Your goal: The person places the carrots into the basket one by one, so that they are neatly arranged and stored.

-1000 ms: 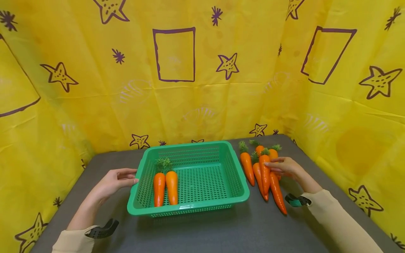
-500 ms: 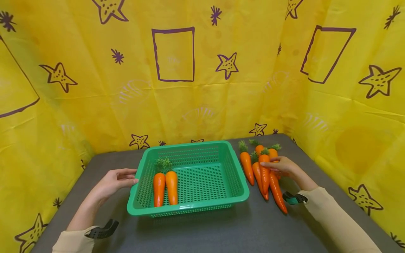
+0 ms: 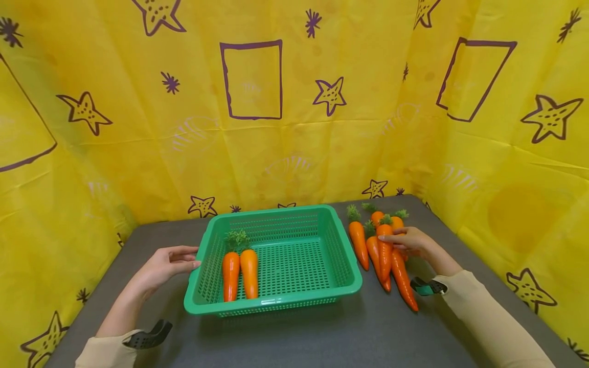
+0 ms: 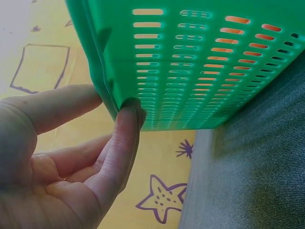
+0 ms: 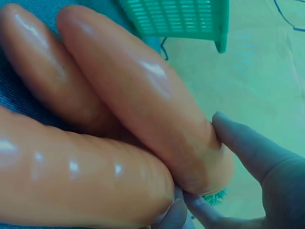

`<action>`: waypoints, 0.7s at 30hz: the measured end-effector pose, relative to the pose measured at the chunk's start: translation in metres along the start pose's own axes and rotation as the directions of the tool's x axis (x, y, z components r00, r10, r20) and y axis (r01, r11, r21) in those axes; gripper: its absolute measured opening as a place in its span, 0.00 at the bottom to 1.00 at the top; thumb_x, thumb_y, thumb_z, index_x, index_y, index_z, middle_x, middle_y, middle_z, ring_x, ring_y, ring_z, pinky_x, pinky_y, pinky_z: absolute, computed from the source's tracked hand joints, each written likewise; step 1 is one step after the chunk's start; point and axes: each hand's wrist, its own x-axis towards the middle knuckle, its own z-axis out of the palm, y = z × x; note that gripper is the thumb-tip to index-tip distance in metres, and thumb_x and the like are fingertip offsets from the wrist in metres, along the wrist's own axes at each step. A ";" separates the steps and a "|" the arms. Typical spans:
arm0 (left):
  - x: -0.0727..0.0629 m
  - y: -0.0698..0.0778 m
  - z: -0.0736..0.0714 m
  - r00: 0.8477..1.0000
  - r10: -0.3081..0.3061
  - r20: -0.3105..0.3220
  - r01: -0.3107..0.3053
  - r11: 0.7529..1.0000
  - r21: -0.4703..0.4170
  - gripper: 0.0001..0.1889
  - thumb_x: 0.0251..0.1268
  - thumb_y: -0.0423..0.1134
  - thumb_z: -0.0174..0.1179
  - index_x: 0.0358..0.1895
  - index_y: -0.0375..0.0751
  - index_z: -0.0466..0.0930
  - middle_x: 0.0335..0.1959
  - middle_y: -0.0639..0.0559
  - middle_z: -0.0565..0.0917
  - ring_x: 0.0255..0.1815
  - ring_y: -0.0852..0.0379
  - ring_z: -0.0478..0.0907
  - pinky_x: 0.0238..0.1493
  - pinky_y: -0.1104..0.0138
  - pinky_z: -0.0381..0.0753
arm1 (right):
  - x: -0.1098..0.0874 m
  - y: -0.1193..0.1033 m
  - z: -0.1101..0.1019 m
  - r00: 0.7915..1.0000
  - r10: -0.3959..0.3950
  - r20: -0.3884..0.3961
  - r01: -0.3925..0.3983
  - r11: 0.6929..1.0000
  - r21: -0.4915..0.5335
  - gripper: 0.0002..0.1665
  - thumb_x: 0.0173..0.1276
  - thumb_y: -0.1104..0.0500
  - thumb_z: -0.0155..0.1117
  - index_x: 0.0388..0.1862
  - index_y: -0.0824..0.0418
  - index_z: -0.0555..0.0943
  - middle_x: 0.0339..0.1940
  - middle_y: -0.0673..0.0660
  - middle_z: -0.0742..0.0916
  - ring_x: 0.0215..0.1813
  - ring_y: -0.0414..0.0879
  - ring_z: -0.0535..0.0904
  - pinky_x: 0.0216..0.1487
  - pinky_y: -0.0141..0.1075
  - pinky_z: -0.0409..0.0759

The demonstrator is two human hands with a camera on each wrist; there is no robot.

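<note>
A green perforated plastic basket (image 3: 294, 298) stands on the table with two toy carrots (image 3: 231, 276) side by side in its left part, leafy tops toward the back. At its left rim, my left hand (image 3: 161, 266) pinches the edge between thumb and fingers; the left wrist view shows the fingertips (image 4: 126, 124) under the rim of the basket (image 4: 114, 57). To the right of the basket lies a pile of several toy carrots (image 3: 359, 240). My right hand (image 3: 416, 243) pinches the top carrot (image 3: 384, 250) of that pile near its thick end, thumb (image 5: 238, 138) on one side.
The dark grey table (image 3: 285, 337) carries the basket and the pile. A yellow cloth (image 3: 294, 153) with starfish drawings hangs behind and along both sides. Other carrots (image 3: 402, 281) lie beneath and beside the gripped one, close to the right hand.
The right hand and forearm have shifted very slightly left on the carrot. The left hand, basket and remaining carrots stay where they were.
</note>
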 end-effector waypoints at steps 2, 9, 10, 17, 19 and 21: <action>0.000 0.000 0.000 1.000 0.000 0.001 0.000 1.000 -0.002 0.34 0.62 0.48 0.63 0.65 0.28 0.67 0.51 0.39 0.81 0.50 0.49 0.79 0.55 0.49 0.76 | -0.001 -0.001 0.000 1.000 -0.003 -0.001 0.003 1.000 0.000 0.54 0.62 0.41 0.64 0.70 0.76 0.54 0.55 0.65 0.77 0.31 0.36 0.79 0.36 0.30 0.80; 0.000 0.001 0.000 1.000 0.005 0.001 -0.005 1.000 0.002 0.34 0.62 0.48 0.63 0.65 0.29 0.67 0.51 0.38 0.81 0.50 0.50 0.79 0.56 0.49 0.76 | -0.003 -0.001 -0.003 1.000 -0.011 0.004 0.010 1.000 0.019 0.55 0.62 0.41 0.64 0.71 0.78 0.52 0.59 0.69 0.75 0.35 0.36 0.81 0.41 0.33 0.82; 0.000 0.001 0.000 1.000 0.005 0.001 -0.005 1.000 0.002 0.34 0.62 0.48 0.63 0.65 0.29 0.66 0.51 0.38 0.81 0.50 0.50 0.79 0.56 0.49 0.76 | -0.003 -0.001 -0.004 1.000 -0.013 0.006 0.012 1.000 0.018 0.56 0.62 0.41 0.64 0.71 0.78 0.51 0.61 0.71 0.73 0.37 0.37 0.82 0.42 0.34 0.82; 0.000 0.001 0.000 1.000 -0.002 0.005 0.002 1.000 0.008 0.34 0.62 0.48 0.62 0.65 0.29 0.66 0.51 0.39 0.80 0.50 0.50 0.78 0.56 0.49 0.75 | -0.005 -0.005 -0.009 1.000 -0.007 0.020 0.007 1.000 0.011 0.58 0.63 0.40 0.63 0.72 0.77 0.48 0.70 0.76 0.60 0.45 0.40 0.82 0.49 0.37 0.82; -0.001 0.002 -0.001 1.000 0.001 0.005 -0.001 1.000 0.008 0.34 0.62 0.48 0.62 0.65 0.29 0.66 0.51 0.39 0.80 0.50 0.51 0.78 0.56 0.49 0.75 | -0.006 -0.007 -0.011 1.000 0.000 0.018 0.000 1.000 0.022 0.58 0.62 0.41 0.64 0.73 0.76 0.48 0.71 0.76 0.58 0.45 0.40 0.82 0.50 0.37 0.82; -0.001 0.003 -0.001 1.000 0.006 0.003 -0.006 1.000 0.007 0.34 0.63 0.48 0.62 0.65 0.29 0.66 0.51 0.38 0.80 0.49 0.52 0.79 0.56 0.49 0.75 | -0.006 -0.008 -0.014 1.000 -0.002 0.019 0.002 1.000 0.022 0.57 0.63 0.41 0.63 0.73 0.76 0.48 0.72 0.76 0.57 0.44 0.38 0.82 0.51 0.37 0.81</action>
